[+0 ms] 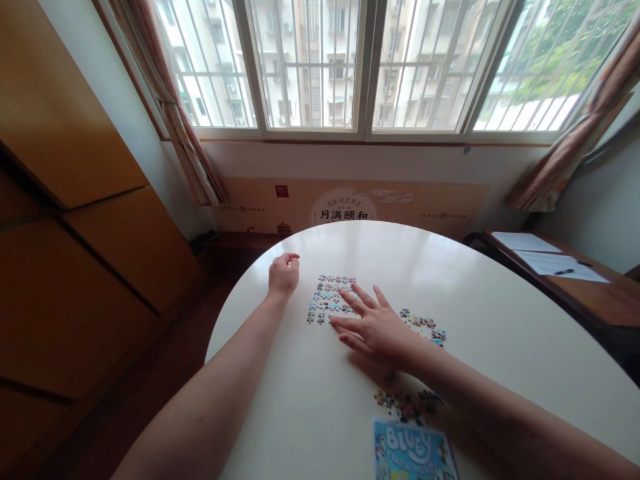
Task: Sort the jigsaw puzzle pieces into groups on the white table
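Observation:
Rows of small jigsaw puzzle pieces [327, 291] lie on the round white table [285, 407]. My right hand [375, 327] reaches over the right and lower part of these rows, fingers spread, with a fingertip at a piece in the bottom row; part of the rows is hidden beneath it. To the left of the rows my left hand [285, 273] rests on the table with its fingers curled in; whatever they may hold is hidden. A loose cluster of pieces [425, 325] is beyond my right forearm, and a darker heap of pieces [405, 405] is on the near side.
A blue "Bluey" puzzle box or card [413, 450] lies at the table's near edge. Papers and a dark pen-like object [565, 271] lie on a wooden side table [615, 300] to the right. Wooden cabinets [100, 267] stand at the left, and a barred window [310, 67] is ahead.

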Available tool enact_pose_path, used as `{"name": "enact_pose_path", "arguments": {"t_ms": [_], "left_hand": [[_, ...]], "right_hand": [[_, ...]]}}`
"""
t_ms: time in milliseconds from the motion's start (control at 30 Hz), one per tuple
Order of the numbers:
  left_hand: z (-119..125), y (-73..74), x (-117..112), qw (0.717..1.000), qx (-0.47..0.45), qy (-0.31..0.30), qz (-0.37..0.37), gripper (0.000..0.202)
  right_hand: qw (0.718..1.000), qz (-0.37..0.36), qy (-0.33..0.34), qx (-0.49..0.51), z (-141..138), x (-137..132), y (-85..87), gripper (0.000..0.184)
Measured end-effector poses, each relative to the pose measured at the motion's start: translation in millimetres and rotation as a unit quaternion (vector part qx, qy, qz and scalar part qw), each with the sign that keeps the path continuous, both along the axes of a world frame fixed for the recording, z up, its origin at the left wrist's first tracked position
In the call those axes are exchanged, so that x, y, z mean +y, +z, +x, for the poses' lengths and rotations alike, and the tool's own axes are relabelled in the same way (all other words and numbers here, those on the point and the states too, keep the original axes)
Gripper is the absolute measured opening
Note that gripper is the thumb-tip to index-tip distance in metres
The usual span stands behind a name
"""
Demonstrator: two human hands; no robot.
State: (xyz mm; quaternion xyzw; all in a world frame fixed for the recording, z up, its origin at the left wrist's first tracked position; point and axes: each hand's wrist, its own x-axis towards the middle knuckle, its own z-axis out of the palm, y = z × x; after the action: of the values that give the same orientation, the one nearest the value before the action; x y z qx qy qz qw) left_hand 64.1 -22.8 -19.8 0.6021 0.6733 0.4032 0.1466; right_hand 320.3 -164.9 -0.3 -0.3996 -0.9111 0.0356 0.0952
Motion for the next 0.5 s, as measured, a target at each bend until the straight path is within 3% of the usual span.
{"name": "enact_pose_path", "arguments": {"t_ms": [133,267,333,400,500], "left_hand": [[1,-3.1,3,0.998,-0.031,0.026,0.038,0.035],[1,-3.8,4,0.997,-0.042,0.036,0.052,0.038],[1,-4.0,5,0.997,-0.043,0.033,0.054,0.038],[2,-4.1,5,0.997,-0.045,0.030,0.058,0.037],[2,-3.9,6,0.996,-0.051,0.029,0.060,0.036]], "right_hand": [[0.999,0.042,-0.003,0.027,1,-3,5.2,0.041],[0.989,0.085,-0.027,0.115,20,-7,36.5,0.032],[0.994,0.009,-0.003,0.105,34,-9,55.7,0.022],[0.991,-0.112,0.048,0.059,47,-13,70.3,0.018],[0.977,-0.199,0.078,-0.006,57,-21,76.6,0.024]]}}
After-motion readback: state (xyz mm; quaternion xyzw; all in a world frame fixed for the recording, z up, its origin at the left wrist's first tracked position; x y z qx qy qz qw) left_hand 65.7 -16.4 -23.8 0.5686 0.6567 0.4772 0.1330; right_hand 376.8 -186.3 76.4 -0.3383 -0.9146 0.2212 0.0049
